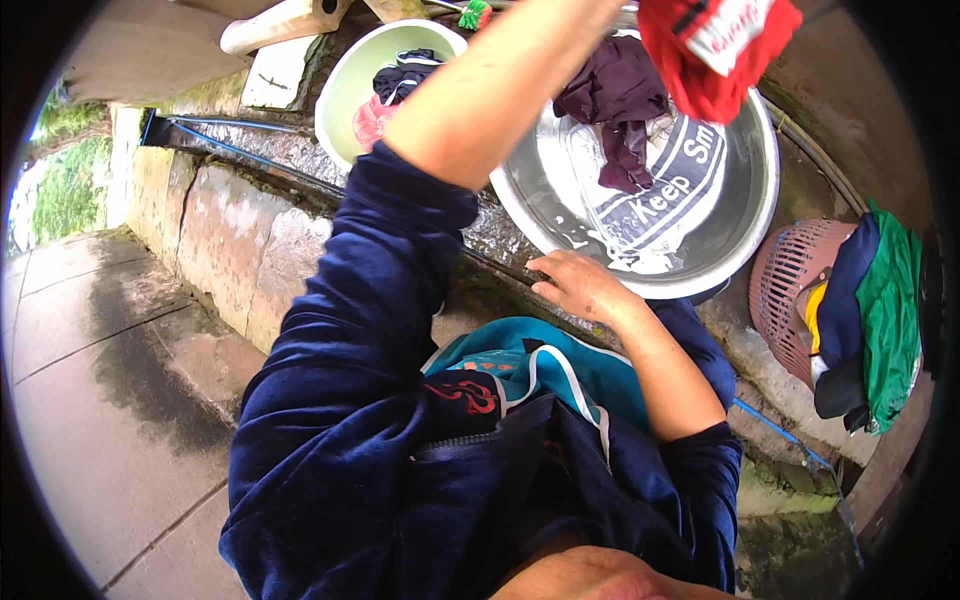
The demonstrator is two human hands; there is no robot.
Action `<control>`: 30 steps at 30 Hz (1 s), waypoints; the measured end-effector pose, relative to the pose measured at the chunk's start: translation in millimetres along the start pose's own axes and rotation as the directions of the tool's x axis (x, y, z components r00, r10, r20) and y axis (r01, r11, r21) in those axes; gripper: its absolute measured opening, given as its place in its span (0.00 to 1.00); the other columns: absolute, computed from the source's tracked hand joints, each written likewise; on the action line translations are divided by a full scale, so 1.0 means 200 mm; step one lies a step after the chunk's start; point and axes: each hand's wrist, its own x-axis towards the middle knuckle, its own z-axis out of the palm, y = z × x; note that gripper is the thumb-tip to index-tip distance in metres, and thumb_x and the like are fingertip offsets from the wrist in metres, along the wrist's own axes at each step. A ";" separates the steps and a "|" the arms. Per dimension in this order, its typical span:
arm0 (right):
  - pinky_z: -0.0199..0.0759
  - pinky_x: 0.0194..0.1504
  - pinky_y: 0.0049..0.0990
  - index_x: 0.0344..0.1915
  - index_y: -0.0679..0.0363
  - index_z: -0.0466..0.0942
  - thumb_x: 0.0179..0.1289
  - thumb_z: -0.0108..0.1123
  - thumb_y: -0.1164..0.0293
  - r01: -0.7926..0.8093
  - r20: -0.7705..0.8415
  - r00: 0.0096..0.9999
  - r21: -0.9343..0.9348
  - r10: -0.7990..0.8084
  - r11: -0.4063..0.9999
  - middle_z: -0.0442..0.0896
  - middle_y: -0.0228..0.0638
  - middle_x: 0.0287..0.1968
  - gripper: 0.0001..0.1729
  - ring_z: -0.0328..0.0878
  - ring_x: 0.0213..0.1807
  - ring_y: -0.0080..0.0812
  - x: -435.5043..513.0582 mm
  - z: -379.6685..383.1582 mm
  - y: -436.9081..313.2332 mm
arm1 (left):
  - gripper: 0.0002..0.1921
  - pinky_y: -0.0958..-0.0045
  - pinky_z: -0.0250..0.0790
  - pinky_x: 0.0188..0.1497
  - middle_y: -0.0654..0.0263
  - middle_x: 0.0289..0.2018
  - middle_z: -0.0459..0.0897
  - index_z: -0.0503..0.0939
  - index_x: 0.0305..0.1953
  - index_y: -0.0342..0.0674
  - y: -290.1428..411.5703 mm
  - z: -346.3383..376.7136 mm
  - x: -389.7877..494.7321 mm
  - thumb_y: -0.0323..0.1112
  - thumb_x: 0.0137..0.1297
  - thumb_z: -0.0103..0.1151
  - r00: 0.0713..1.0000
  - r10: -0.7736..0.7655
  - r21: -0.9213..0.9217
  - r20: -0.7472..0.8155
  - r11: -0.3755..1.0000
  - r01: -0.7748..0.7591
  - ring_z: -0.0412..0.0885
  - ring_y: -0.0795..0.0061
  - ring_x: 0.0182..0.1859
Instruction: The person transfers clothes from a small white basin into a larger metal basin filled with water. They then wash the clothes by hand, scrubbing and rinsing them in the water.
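Note:
My left forearm stretches up and to the right across the view, and its hand is beyond the top edge. Close to that edge hangs a red cloth [720,64] with a white printed patch; what holds it is hidden. My right hand [585,289] is bare, fingers pointing left, just before the near rim of a large metal basin [761,202]. Inside the basin lie a dark maroon garment [619,82] and a white cloth with a grey lettered band [660,196], with some suds and water around them. A teal apron [600,382] covers my lap.
Left of the metal basin stands a pale green basin [337,105] holding dark and pink clothes. To the right, a pink perforated plastic basket [787,292] carries a green garment [889,322] and dark ones. A low concrete ledge [225,232] and blue pipe [255,159] run leftward.

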 end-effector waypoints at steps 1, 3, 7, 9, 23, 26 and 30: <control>0.66 0.57 0.40 0.54 0.62 0.73 0.65 0.55 0.62 0.021 -0.012 1.000 0.008 -0.021 1.000 0.77 0.48 0.51 0.22 0.71 0.57 0.49 0.00 0.00 0.00 | 0.08 0.73 0.69 0.35 0.68 0.28 0.78 0.73 0.28 0.39 -0.14 0.00 -0.01 0.27 0.55 0.64 0.999 0.035 0.132 -0.009 0.991 -0.033 0.75 0.76 0.31; 0.67 0.57 0.40 0.54 0.62 0.73 0.65 0.56 0.62 -0.016 -0.005 1.000 0.015 0.016 1.000 0.76 0.47 0.51 0.21 0.71 0.56 0.49 -0.01 0.00 -0.01 | 0.07 0.72 0.68 0.35 0.64 0.27 0.79 0.75 0.27 0.37 -0.43 0.01 -0.11 0.30 0.53 0.65 0.998 -0.013 0.233 -0.066 0.972 0.028 0.77 0.69 0.31; 0.67 0.56 0.40 0.54 0.61 0.73 0.64 0.56 0.63 -0.022 -0.027 0.999 0.022 0.023 1.000 0.77 0.48 0.50 0.21 0.72 0.56 0.49 -0.01 -0.01 -0.03 | 0.11 0.71 0.72 0.37 0.62 0.29 0.82 0.81 0.32 0.35 -0.79 -0.24 -0.30 0.34 0.49 0.68 0.856 -0.513 0.385 0.067 0.804 0.452 0.79 0.73 0.35; 0.67 0.56 0.40 0.53 0.62 0.73 0.64 0.57 0.63 -0.039 -0.023 0.999 0.031 0.040 0.999 0.77 0.48 0.51 0.21 0.72 0.56 0.49 -0.01 -0.02 -0.03 | 0.23 0.65 0.71 0.52 0.53 0.42 0.83 0.83 0.44 0.38 -0.82 -0.46 -0.34 0.50 0.53 0.65 0.830 -0.504 0.902 0.239 0.431 0.003 0.81 0.61 0.48; 0.67 0.55 0.40 0.53 0.65 0.74 0.63 0.57 0.65 -0.040 0.015 0.999 0.111 0.038 0.993 0.77 0.49 0.49 0.21 0.73 0.53 0.51 0.01 0.01 -0.03 | 0.27 0.47 0.65 0.57 0.55 0.60 0.64 0.74 0.55 0.54 -0.33 -1.54 -0.49 0.46 0.52 0.69 0.781 -0.541 0.774 -0.313 -0.621 -0.120 0.65 0.45 0.59; 0.67 0.55 0.40 0.53 0.66 0.75 0.63 0.58 0.67 -0.005 0.018 1.000 0.154 0.002 0.988 0.77 0.49 0.48 0.21 0.73 0.53 0.51 0.03 0.03 -0.03 | 0.24 0.58 0.70 0.52 0.53 0.46 0.72 0.78 0.47 0.46 -0.35 -1.30 -0.41 0.39 0.43 0.70 0.885 -0.462 0.891 0.049 -0.381 -0.248 0.71 0.54 0.53; 0.68 0.56 0.39 0.52 0.64 0.75 0.64 0.57 0.65 -0.073 0.083 0.994 0.066 0.068 0.995 0.78 0.49 0.52 0.20 0.74 0.55 0.51 0.08 0.03 -0.04 | 0.39 0.64 0.61 0.67 0.41 0.64 0.57 0.66 0.63 0.46 -0.41 -0.92 -0.27 0.37 0.44 0.68 0.813 -0.526 0.967 0.249 0.177 -0.182 0.63 0.46 0.65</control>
